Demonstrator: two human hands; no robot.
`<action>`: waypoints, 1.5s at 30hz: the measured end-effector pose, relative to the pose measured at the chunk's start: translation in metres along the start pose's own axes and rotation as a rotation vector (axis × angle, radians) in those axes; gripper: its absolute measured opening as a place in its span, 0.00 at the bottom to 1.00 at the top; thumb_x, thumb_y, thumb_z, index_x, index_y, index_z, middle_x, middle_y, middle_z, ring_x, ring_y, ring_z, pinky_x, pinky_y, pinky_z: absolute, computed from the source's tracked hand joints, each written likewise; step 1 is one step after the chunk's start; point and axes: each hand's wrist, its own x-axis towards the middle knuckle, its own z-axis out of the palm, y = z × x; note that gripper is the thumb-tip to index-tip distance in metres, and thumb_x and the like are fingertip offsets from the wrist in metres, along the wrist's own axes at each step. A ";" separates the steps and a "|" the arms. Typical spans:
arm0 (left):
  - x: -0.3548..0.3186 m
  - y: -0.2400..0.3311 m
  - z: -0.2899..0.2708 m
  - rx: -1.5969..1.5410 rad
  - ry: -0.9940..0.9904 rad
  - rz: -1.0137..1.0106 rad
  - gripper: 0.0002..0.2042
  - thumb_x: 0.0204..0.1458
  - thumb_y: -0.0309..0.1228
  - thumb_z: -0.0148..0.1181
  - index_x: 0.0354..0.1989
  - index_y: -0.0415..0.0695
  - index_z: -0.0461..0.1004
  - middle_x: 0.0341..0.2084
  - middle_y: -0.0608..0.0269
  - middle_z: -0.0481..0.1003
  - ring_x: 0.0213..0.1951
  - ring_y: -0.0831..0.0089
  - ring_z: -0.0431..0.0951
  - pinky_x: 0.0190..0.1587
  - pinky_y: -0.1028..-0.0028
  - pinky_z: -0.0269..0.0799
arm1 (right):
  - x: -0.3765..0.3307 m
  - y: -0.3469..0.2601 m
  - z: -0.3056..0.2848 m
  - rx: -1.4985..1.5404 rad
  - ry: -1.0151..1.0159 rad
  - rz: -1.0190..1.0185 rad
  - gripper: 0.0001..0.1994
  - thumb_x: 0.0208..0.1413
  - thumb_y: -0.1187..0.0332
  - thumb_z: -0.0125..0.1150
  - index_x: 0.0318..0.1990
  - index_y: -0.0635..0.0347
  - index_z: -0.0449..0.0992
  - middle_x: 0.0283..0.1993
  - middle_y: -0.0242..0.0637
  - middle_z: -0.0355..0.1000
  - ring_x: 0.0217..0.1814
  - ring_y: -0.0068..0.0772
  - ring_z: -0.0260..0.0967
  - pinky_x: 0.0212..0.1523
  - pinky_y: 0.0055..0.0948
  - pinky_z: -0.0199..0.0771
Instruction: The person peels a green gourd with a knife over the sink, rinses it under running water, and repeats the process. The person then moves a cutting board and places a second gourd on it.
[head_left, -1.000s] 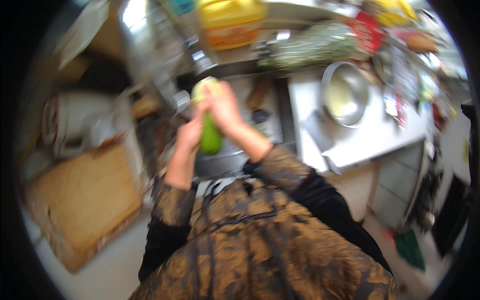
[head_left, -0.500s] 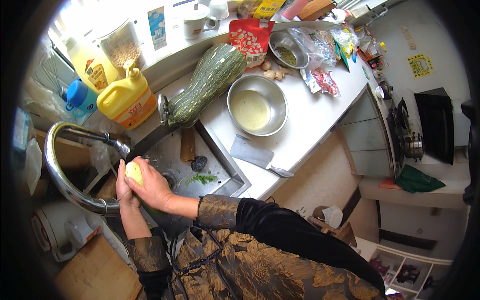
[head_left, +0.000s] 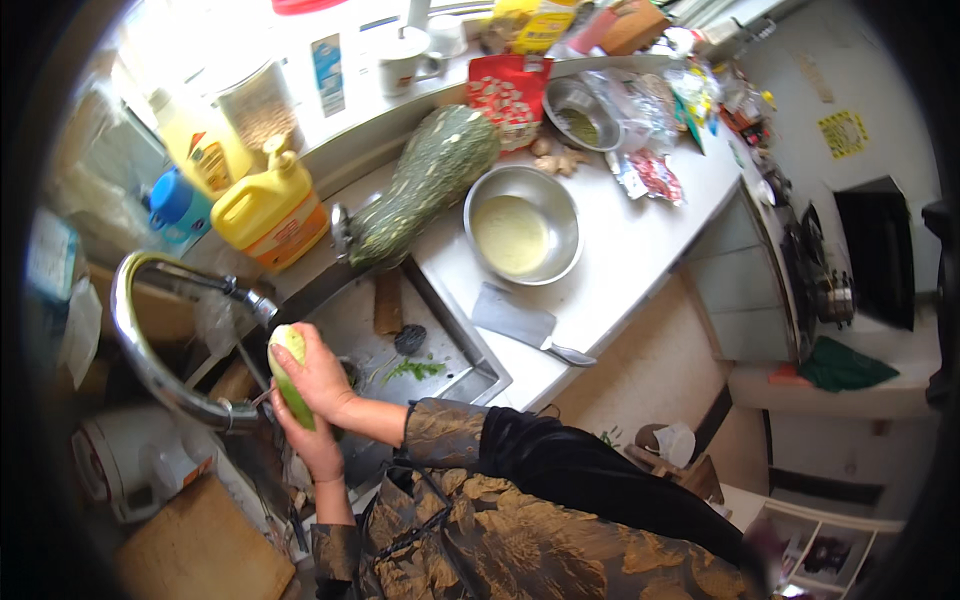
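Both of my hands are wrapped around one pale green peeled vegetable (head_left: 290, 375), long and smooth, which I hold upright over the steel sink (head_left: 440, 330) beside the curved chrome tap (head_left: 150, 340). My right hand (head_left: 325, 378) clamps its side with curled fingers; my left hand (head_left: 315, 445) cups it from below, fingers closed on its lower end. Whether water is running I cannot tell, the spout being half hidden.

On the white counter (head_left: 640, 250) I count one round steel bowl (head_left: 522, 238) with a pale yellowish film inside, and one flat cleaver (head_left: 525, 325) with a broad grey blade, lying just beside the sink's edge. One big mottled dark green squash (head_left: 425, 180), tapering and rough-skinned, rests slantwise behind the sink, near the bowl. Left of it stand one yellow plastic jug (head_left: 270, 210) and one blue-capped bottle (head_left: 180, 205). A few green scraps (head_left: 415, 368) lie in the basin.
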 end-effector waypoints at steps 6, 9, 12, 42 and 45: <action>0.006 0.014 -0.022 -0.547 -0.185 -0.160 0.41 0.58 0.49 0.71 0.72 0.34 0.63 0.62 0.55 0.73 0.62 0.66 0.73 0.66 0.65 0.68 | -0.005 -0.013 -0.012 -0.185 0.055 -0.410 0.36 0.54 0.56 0.76 0.64 0.64 0.66 0.55 0.53 0.76 0.56 0.51 0.76 0.59 0.44 0.77; 0.003 0.029 -0.033 -0.862 -0.262 -0.508 0.27 0.65 0.45 0.62 0.62 0.36 0.69 0.49 0.59 0.78 0.46 0.71 0.79 0.50 0.71 0.77 | 0.023 -0.027 -0.022 0.115 -0.384 -0.040 0.20 0.56 0.63 0.73 0.52 0.64 0.75 0.44 0.38 0.79 0.45 0.33 0.79 0.47 0.33 0.81; -0.001 0.046 -0.038 -1.235 -0.412 -0.630 0.35 0.69 0.58 0.45 0.68 0.36 0.63 0.47 0.46 0.77 0.41 0.61 0.80 0.42 0.63 0.81 | 0.044 -0.038 -0.021 0.539 -0.682 0.219 0.09 0.58 0.67 0.70 0.38 0.65 0.80 0.36 0.43 0.81 0.36 0.35 0.81 0.42 0.32 0.84; 0.023 0.025 -0.041 -1.097 -0.318 -0.539 0.23 0.76 0.45 0.42 0.65 0.41 0.72 0.56 0.61 0.78 0.55 0.73 0.79 0.59 0.71 0.75 | -0.016 -0.027 -0.043 0.640 -0.592 0.236 0.40 0.57 0.70 0.65 0.77 0.64 0.55 0.70 0.41 0.67 0.71 0.33 0.65 0.71 0.33 0.65; 0.024 0.025 -0.040 -1.048 -0.321 -0.548 0.22 0.76 0.44 0.42 0.66 0.41 0.71 0.57 0.62 0.77 0.56 0.73 0.78 0.60 0.72 0.74 | -0.016 -0.026 -0.046 0.629 -0.622 0.248 0.41 0.57 0.70 0.65 0.77 0.66 0.54 0.72 0.43 0.65 0.74 0.35 0.64 0.74 0.36 0.61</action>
